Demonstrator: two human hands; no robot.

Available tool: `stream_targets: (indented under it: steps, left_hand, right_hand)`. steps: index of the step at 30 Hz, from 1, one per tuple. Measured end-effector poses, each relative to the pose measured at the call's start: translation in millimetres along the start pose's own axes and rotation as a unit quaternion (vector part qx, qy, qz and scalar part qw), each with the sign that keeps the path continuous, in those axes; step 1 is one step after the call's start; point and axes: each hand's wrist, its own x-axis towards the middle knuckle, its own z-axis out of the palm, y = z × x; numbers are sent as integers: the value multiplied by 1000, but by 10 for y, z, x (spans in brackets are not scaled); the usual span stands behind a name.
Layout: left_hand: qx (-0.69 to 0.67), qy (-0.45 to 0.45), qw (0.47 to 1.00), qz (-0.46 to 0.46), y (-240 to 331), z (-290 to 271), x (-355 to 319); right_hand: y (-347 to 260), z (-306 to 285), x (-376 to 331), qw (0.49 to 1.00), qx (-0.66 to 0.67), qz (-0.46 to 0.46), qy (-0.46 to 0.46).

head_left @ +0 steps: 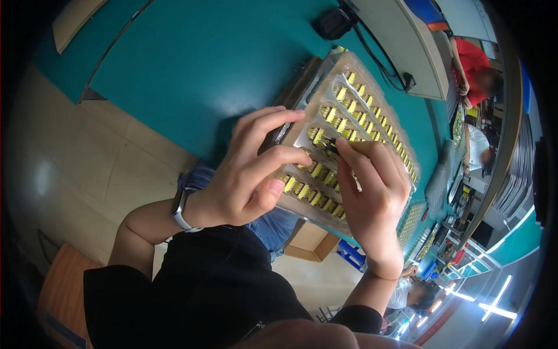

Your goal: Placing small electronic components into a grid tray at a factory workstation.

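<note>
**Thin blister tray held at its near edge, one small part pinched**

My right hand [372,198] has its fingertips pinched on a small dark component with yellow ends [330,145], right at a pocket near the middle of the clear, thin moulded plastic tray [354,104]. My left hand [250,168] is closed on the tray's near-left edge, fingers curled over the top and thumb underneath, holding it tilted above my lap.

I judge the tray light and flexible: it will likely bow if gripped at one corner only, so the grip belongs on the rim, spread wide, not on the pockets. The rows of small yellow components [317,195] sit loose in their pockets, as far as I can tell, and could spill if the tray twists or tips further. The single part is tiny and hard, probably slick; a fingertip pinch on its sides suits it.

Beyond the tray lies the teal worktop [192,64], with a black cable [378,58] running to a beige panel [401,41]. Other people work further along on the right.
</note>
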Motion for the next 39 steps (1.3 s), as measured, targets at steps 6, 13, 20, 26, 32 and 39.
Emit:
stream_targets:
  steps: [6, 13, 20, 26, 32, 39]
  left_hand:
    - [5, 2, 1000, 2, -2, -6, -4]
    - [135, -35, 990, 5, 99, -143, 114]
    - [163, -35, 986, -5, 132, -126, 130]
    - [156, -38, 987, 0, 134, -123, 114]
    - [156, -37, 987, 1, 133, -118, 101]
    - [156, -37, 987, -4, 148, -120, 109]
  right_hand:
    - [1, 1, -12, 1000, 3, -2, -2]
    - [-15, -9, -4, 1000, 8, 17, 0]
    - [11, 12, -2, 1000, 7, 5, 0]
    - [22, 0, -9, 1000, 16, 6, 11]
    - [19, 8, 73, 1000, 10, -21, 12]
    - [15, 3, 96, 999, 14, -32, -2]
